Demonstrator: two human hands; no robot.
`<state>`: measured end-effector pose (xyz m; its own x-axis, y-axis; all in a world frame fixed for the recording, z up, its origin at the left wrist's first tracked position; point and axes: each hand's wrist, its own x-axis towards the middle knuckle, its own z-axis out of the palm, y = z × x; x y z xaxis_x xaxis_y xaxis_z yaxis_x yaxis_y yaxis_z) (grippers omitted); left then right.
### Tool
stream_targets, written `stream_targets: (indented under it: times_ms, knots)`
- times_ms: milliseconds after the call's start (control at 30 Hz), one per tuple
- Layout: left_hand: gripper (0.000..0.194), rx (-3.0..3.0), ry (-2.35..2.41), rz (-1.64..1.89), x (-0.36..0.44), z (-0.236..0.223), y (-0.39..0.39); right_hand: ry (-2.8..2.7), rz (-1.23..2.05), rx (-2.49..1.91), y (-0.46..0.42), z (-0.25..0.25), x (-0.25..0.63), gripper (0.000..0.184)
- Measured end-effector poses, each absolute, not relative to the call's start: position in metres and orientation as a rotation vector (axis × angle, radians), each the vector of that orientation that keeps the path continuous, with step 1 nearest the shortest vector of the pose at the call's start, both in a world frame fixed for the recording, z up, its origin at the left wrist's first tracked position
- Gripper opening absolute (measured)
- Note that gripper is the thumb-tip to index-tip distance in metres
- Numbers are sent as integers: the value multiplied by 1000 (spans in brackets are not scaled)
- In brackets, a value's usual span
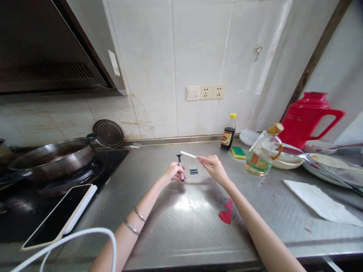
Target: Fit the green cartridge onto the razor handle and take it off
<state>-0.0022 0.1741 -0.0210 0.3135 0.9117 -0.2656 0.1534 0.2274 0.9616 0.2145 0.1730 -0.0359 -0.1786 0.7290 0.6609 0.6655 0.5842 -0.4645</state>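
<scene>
My left hand (174, 172) is closed round a slim grey razor handle (180, 167) with a black forked top, held upright just above the counter. In my right hand (213, 166) the fingers pinch one end of a thin white stick (188, 155); its kind I cannot make out. The stick's free end points left, close to the handle's black top; whether they touch I cannot tell. Between my hands, two small dark teal pieces (193, 171) lie side by side on the steel counter (195, 223).
At left are a phone (56, 219), a white cable (85, 231) and a pan (56, 156) on the stove. To the right stand a sauce bottle (227, 134), sponge (238, 152), oil jug (259, 156), dishes (326, 166) and red thermos (307, 121). A red scrap (226, 213) lies nearer.
</scene>
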Motion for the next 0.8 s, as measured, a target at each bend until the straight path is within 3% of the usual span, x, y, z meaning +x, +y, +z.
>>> stream_targets:
  times_ms: [800]
  knots:
    - [25,1198,1077,608,-4,-27,154,-2024,98,-1130,174,-35,225,33]
